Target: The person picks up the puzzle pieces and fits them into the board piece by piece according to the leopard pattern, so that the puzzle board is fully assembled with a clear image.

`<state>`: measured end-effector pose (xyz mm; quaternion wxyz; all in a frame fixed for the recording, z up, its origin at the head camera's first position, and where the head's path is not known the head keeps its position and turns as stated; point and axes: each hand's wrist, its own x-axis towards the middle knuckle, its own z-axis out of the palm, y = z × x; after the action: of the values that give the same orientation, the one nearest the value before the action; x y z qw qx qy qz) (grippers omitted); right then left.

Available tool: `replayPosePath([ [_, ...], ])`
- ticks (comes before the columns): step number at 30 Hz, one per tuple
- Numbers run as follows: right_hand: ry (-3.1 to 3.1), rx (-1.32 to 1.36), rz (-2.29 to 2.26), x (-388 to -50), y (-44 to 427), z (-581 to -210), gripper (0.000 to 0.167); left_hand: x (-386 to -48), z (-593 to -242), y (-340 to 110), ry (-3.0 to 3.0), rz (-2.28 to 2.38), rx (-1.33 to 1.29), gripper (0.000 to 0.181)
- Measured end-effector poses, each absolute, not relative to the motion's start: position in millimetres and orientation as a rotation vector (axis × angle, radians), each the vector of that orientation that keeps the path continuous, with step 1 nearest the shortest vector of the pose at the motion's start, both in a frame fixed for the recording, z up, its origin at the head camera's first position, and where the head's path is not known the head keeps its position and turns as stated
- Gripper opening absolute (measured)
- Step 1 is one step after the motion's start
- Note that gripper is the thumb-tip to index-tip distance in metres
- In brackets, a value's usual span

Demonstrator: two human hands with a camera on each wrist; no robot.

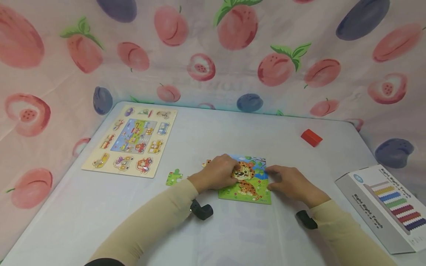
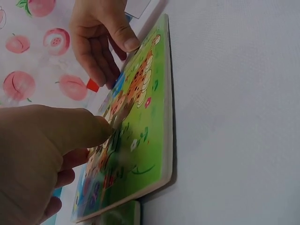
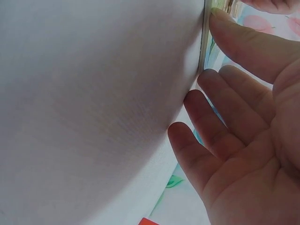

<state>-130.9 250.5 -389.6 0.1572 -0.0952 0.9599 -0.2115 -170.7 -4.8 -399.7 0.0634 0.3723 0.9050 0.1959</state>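
Observation:
A jigsaw puzzle (image 1: pixel 247 194) with a cartoon leopard on green grass lies flat on the table. Over its left part is my left hand (image 1: pixel 217 171), thumb and fingers pinching a small puzzle piece (image 2: pixel 123 115) that looks blurred and tilted against the picture. My right hand (image 1: pixel 294 183) rests at the puzzle's right edge, fingers extended and thumb apart, the thumb (image 3: pixel 234 35) touching or almost touching the board's side. Left of the puzzle lies a loose green puzzle piece (image 1: pixel 174 178). Another piece (image 1: pixel 206 162) peeks out behind my left hand, mostly hidden.
A wooden peg board (image 1: pixel 159 149) with vehicle pieces lies at the back left. Toward the back right sits a red block (image 1: pixel 311 137). A grey and white box (image 1: pixel 372 210) stands at the right edge. Fruit-printed cloth (image 1: pixel 213 44) hangs behind the white table (image 1: pixel 239 232).

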Motion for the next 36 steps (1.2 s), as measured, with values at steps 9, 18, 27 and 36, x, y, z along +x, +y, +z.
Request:
replayPosePath([
  [9, 2.762, -0.292, -0.606, -129.9, 251.0, -390.7, 0.058, -169.6, -402.3, -0.4, 2.74, 0.579, 1.149, 0.031],
  [18, 2.767, -0.297, -0.594, -129.1, 249.8, -389.8, 0.058, -168.9, -404.1, 0.9, 2.756, 0.564, 1.167, 0.029],
  [27, 2.765, -0.294, -0.59, -129.1, 249.6, -389.0, 0.058, -168.0, -404.5, 0.2, 2.753, 0.578, 1.146, 0.029],
  [36, 2.767, -0.295, -0.592, -129.1, 248.9, -388.6, 0.058, -168.8, -407.8, 2.9, 2.746, 0.576, 1.133, 0.031],
])
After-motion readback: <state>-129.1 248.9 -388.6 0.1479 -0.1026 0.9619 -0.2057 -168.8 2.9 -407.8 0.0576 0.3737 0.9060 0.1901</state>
